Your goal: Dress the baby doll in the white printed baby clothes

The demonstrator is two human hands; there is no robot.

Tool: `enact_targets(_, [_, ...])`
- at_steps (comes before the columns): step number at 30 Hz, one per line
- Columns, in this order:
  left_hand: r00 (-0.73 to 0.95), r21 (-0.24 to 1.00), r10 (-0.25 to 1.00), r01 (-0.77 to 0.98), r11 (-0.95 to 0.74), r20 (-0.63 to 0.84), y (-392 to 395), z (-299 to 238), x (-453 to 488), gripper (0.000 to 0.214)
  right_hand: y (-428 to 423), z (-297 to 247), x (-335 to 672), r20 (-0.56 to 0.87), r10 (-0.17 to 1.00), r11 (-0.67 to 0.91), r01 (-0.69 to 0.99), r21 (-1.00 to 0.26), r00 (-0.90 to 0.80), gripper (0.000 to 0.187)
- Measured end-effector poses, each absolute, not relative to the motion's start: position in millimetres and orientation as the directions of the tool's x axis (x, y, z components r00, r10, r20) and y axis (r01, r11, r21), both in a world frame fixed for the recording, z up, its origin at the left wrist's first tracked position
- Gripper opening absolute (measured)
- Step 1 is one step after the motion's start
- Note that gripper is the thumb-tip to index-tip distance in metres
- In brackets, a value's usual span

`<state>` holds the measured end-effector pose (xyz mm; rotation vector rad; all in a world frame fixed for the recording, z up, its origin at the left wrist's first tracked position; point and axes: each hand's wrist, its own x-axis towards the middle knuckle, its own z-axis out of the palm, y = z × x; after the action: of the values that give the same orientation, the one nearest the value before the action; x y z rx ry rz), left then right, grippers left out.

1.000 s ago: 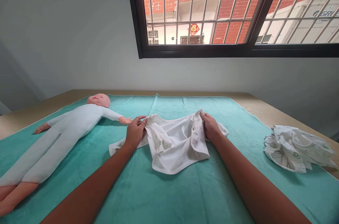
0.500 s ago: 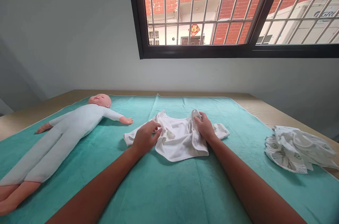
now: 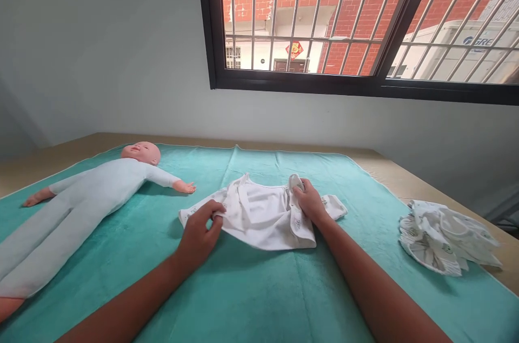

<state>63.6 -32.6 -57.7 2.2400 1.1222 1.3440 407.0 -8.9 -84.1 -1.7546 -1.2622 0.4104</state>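
A small white baby shirt point(image 3: 263, 213) with a faint print lies spread on the turquoise cloth, its front parted and its sleeves out to both sides. My left hand point(image 3: 203, 229) pinches the edge of its left front panel between thumb and fingers and draws it outward. My right hand point(image 3: 310, 200) grips the right front panel near the collar, fingers closed around the fabric. The fingertips of the right hand are partly hidden by the cloth they hold.
A baby doll point(image 3: 93, 186) in a white body lies face up at the left. Crumpled white printed baby clothes point(image 3: 446, 235) sit at the right edge. Under everything is the turquoise cloth point(image 3: 251, 300) on a wooden table point(image 3: 389, 170), below a barred window point(image 3: 300, 83).
My left hand has taken hold of the shirt's left front panel and pulled it left and toward me. My right hand keeps its grip. The view has shifted slightly.
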Motion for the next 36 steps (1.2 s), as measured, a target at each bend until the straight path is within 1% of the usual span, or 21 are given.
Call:
enact_targets(2, [0.151,0.665,0.784,0.448,-0.597,0.602,-36.8,-51.5,58.0,0.013,-9.5,-84.2,407.0,0.233,0.879,-0.065,0.588,-0.806,0.417,0.034])
enact_targets(3, [0.136,0.684,0.796,0.439,-0.582,0.59,-38.4,-49.0,55.7,0.011,-10.0,-84.1,406.9,0.237,0.879,-0.064,0.594,-0.802,0.414,0.034])
enact_targets(5, [0.182,0.707,0.815,0.419,-0.57,0.55,-40.0,-45.9,53.1,0.009,-11.3,-83.7,406.2,0.249,0.879,-0.055,0.606,-0.794,0.406,0.032])
enact_targets(9, [0.345,0.718,0.816,0.393,-0.575,0.464,-38.9,-48.0,56.1,0.01,-13.9,-81.2,403.3,0.308,0.873,-0.012,0.647,-0.763,0.379,0.031])
enact_targets(12, [0.37,0.693,0.807,0.419,-0.587,0.46,-40.3,-49.1,60.6,0.018,-16.2,-74.9,399.8,0.393,0.845,0.032,0.7,-0.713,0.362,0.035])
enact_targets(13, [0.37,0.657,0.791,0.441,-0.612,0.488,-42.1,-48.1,61.8,0.023,-17.7,-72.1,398.4,0.427,0.829,0.043,0.722,-0.69,0.36,0.036])
enact_targets(15, [0.399,0.52,0.704,0.48,-0.707,0.588,-47.5,-44.1,63.8,0.029,-23.4,-66.3,394.9,0.49,0.792,0.053,0.759,-0.649,0.363,0.037])
enact_targets(17, [0.473,0.343,0.561,0.472,-0.812,0.679,-54.1,-39.2,66.0,0.028,-35.0,-62.8,391.2,0.538,0.765,0.045,0.804,-0.593,0.354,0.036])
enact_targets(19, [0.581,0.21,0.428,0.406,-0.89,0.693,-59.9,-36.1,69.2,0.023,-54.1,-62.8,388.0,0.565,0.774,0.026,0.877,-0.479,0.286,0.036])
enact_targets(20, [0.637,0.169,0.38,0.368,-0.915,0.671,-62.0,-35.7,71.2,0.02,-66.3,-64.0,387.1,0.56,0.796,0.019,0.915,-0.403,0.23,0.037])
enact_targets(22, [0.738,0.108,0.314,0.314,-0.943,0.597,-64.4,-37.4,75.4,0.018,-93.8,-67.0,387.0,0.492,0.863,0.018,0.964,-0.265,0.119,0.039])
enact_targets(24, [0.82,0.061,0.279,0.288,-0.956,0.5,-65.2,-40.8,79.4,0.019,-120.6,-69.1,388.3,0.376,0.923,0.006,0.977,-0.213,0.076,0.04])
enact_targets(26, [0.877,0.031,0.264,0.275,-0.961,0.402,-65.5,-43.6,82.5,0.019,-140.3,-69.4,389.5,0.281,0.957,-0.015,0.979,-0.204,0.073,0.04])
enact_targets(29, [0.901,0.024,0.299,0.307,-0.951,0.315,-66.1,-44.8,85.0,0.017,-150.6,-68.3,388.9,0.211,0.973,-0.044,0.975,-0.218,0.091,0.037])
enact_targets(33, [0.881,0.007,0.368,0.383,-0.924,0.298,-65.2,-45.6,85.7,0.012,-143.6,-67.5,390.8,0.177,0.974,-0.102,0.969,-0.227,0.144,0.029])
enact_targets(36, [0.881,-0.014,0.37,0.391,-0.92,0.294,-64.5,-47.3,85.7,0.015,-142.4,-66.7,399.2,0.159,0.981,-0.067,0.965,-0.254,0.11,0.025])
